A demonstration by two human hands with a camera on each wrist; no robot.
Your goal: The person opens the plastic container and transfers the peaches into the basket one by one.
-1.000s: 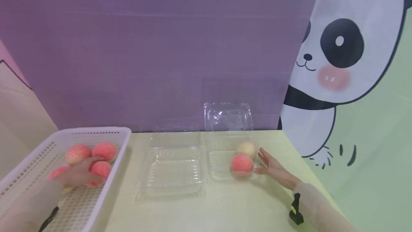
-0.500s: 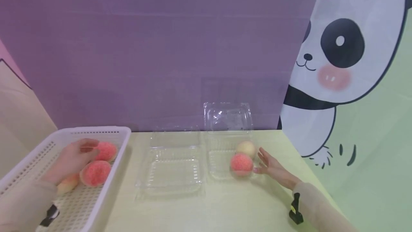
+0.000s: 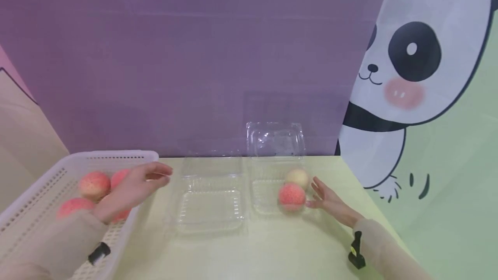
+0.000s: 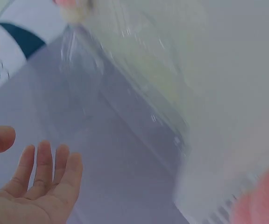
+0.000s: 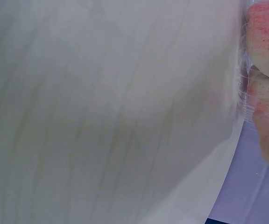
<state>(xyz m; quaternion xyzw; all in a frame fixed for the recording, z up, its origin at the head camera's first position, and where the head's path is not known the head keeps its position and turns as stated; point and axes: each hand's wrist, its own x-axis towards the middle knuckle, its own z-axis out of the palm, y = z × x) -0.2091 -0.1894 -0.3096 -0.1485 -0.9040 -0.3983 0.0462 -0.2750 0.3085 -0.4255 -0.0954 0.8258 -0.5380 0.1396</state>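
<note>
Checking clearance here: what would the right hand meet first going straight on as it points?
The right hand would probably meet the side of the right clear box first, then the peaches inside; whether hand and box touch is unclear.

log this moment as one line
left hand: empty, over basket rim; right hand: beside right box; right box: two peaches; left box: no peaches

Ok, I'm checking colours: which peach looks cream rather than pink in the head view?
The rear peach in the right container, by the right hand; the other peaches show pink.
</note>
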